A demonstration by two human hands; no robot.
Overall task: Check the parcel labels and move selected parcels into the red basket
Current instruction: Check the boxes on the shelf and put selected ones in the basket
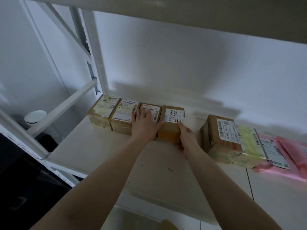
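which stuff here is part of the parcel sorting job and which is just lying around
Job: row of four labelled boxes, the fourth between left hand and right hand; larger box; pink mailers.

Lying about: white round lid, shelf frame brace. No red basket in view.

On the white shelf (103, 151), four small boxes stand side by side against the back wall (182, 63), with no gap between them for fingers. The left hand (144, 123) lies flat across the third box (152, 112); the right hand (186, 138) wraps the right side of the fourth box (172, 125). Right of that hand a bare strip of shelf lies open before the bigger box (222, 140), which blocks the way further right along with the pink bags (292, 151) beside it. The front of the shelf is bare, apart from the two forearms. The upper shelf (216, 15) closes the space above. On the left, the slanted frame bars (66, 103) bar entry from the side.
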